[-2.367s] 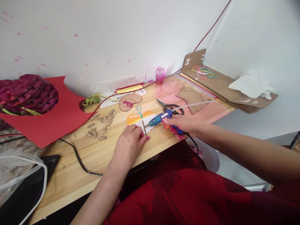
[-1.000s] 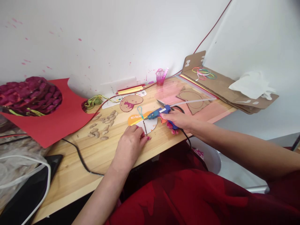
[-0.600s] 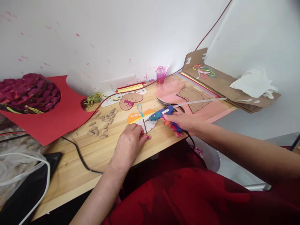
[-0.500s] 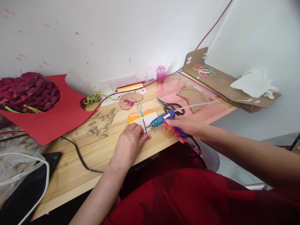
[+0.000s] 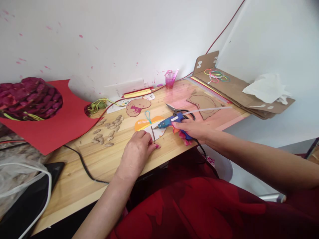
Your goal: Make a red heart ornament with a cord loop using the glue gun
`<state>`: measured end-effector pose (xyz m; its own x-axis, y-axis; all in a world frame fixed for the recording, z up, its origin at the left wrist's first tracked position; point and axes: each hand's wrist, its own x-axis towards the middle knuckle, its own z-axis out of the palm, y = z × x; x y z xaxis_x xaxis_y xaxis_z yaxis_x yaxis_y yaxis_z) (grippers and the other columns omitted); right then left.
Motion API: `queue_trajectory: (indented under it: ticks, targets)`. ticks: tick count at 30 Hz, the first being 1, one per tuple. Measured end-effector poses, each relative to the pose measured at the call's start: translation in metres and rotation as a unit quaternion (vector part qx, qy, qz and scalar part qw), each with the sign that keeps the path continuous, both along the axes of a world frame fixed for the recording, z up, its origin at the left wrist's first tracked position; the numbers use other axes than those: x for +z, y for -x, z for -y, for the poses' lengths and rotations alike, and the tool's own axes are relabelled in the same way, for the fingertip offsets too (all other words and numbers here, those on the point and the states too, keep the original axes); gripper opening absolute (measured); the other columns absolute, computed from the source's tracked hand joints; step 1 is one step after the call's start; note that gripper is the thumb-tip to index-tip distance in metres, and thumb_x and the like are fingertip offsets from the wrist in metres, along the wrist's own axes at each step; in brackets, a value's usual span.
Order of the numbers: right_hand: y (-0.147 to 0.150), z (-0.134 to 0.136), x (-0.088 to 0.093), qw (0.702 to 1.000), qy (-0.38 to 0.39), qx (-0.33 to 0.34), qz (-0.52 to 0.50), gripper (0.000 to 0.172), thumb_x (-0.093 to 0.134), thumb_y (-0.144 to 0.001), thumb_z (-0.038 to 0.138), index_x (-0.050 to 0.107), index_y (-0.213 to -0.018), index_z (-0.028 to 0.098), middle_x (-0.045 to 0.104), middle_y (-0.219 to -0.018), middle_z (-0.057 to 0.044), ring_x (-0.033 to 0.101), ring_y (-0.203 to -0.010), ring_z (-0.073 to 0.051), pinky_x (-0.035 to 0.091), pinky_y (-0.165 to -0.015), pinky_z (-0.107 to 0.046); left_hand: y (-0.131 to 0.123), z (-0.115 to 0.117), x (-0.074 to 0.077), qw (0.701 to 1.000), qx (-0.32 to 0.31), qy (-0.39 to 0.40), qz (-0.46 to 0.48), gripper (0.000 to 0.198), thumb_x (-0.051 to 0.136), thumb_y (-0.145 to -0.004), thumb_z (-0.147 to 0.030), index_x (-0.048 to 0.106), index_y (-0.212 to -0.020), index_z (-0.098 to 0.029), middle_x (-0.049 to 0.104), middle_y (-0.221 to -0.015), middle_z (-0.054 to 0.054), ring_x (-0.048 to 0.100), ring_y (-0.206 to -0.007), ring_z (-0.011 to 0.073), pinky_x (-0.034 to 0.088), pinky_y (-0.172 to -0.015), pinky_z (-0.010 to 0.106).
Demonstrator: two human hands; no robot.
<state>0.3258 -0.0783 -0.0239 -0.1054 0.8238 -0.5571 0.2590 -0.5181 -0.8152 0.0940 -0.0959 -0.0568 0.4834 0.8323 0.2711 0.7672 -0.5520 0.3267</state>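
My right hand (image 5: pixel 193 129) is wrapped round the handle of a blue glue gun (image 5: pixel 169 121), a clear glue stick sticking out of its back. The nozzle points left over an orange and white card disc (image 5: pixel 147 125) with a teal loop on the wooden table (image 5: pixel 99 159). My left hand (image 5: pixel 137 151) rests on the near edge of the disc, fingers curled and pressing down beside a thin dark stick (image 5: pixel 152 133) that lies on the card.
Black scissors (image 5: pixel 179 110) lie behind the gun. Several peanut shells (image 5: pixel 107 131) are scattered left of the disc. A red paper sheet (image 5: pixel 54 122) and purple woven piece (image 5: pixel 30 99) sit far left. Cardboard pieces (image 5: pixel 236 89), rubber bands and a pink cup (image 5: pixel 169 79) stand at the back right. A black cable (image 5: pixel 82 166) crosses the table.
The glue gun's nozzle has shifted back and forth over the disc and now sits slightly further back and left than half a second ago. My left hand has stayed put.
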Motion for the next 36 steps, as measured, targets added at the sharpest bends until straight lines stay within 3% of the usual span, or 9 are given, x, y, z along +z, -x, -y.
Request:
queue_trajectory:
  ticks: [5,12,20,26,32,36]
  targets:
    - [-0.004,0.004,0.005,0.999,0.022,0.021,-0.015,0.033,0.05,-0.098,0.046,0.048,-0.079,0.02,0.049,-0.049,0.006,0.045,-0.03,-0.007,0.03,-0.028,-0.017,0.002,-0.001,0.002,1.0,0.003,0.011,-0.002,0.012,0.064,-0.091,-0.021,0.057,-0.08,-0.018,0.06,-0.086,0.005,0.057,-0.083,0.0221,0.046,-0.074,0.033]
    - [-0.009,0.016,0.002,0.996,0.04,0.077,-0.019,0.03,0.052,-0.097,0.044,0.047,-0.081,0.02,0.049,-0.05,0.007,0.045,-0.029,-0.008,0.031,-0.027,-0.017,0.002,-0.003,-0.001,1.0,0.003,-0.006,0.008,0.013,0.07,-0.087,-0.022,0.058,-0.083,-0.017,0.061,-0.086,0.005,0.056,-0.083,0.0222,0.046,-0.075,0.033]
    - [0.0,-0.004,-0.001,0.999,0.027,0.018,0.0,0.028,0.055,-0.097,0.044,0.051,-0.083,0.019,0.049,-0.05,0.005,0.043,-0.03,-0.007,0.037,-0.031,-0.018,0.002,-0.004,0.0,1.0,-0.008,-0.003,0.004,0.015,0.07,-0.086,-0.022,0.057,-0.083,-0.017,0.06,-0.086,0.005,0.056,-0.083,0.0218,0.045,-0.074,0.033]
    - [0.006,-0.02,-0.002,1.0,0.0,-0.001,0.009,0.031,0.054,-0.098,0.043,0.048,-0.078,0.019,0.05,-0.047,0.004,0.046,-0.029,-0.008,0.032,-0.029,-0.018,0.004,-0.004,-0.002,1.0,-0.011,-0.001,0.004,0.016,0.069,-0.088,-0.024,0.055,-0.081,-0.018,0.059,-0.086,0.004,0.055,-0.082,0.0214,0.044,-0.073,0.032]
    - [0.002,-0.018,-0.001,1.0,-0.006,-0.002,-0.014,0.031,0.054,-0.098,0.042,0.048,-0.078,0.019,0.051,-0.048,0.004,0.048,-0.031,-0.01,0.03,-0.027,-0.018,0.004,-0.004,-0.002,1.0,-0.006,0.003,0.003,0.016,0.068,-0.088,-0.024,0.055,-0.08,-0.018,0.059,-0.086,0.005,0.055,-0.083,0.0218,0.044,-0.073,0.033]
    - [0.0,-0.015,-0.004,1.0,0.012,0.009,-0.002,0.035,0.057,-0.094,0.051,0.05,-0.08,0.019,0.051,-0.049,0.005,0.047,-0.029,-0.01,0.032,-0.026,-0.02,0.003,-0.005,-0.001,1.0,-0.005,0.012,0.004,0.017,0.069,-0.087,-0.023,0.056,-0.079,-0.018,0.059,-0.085,0.005,0.056,-0.082,0.0217,0.045,-0.072,0.033]
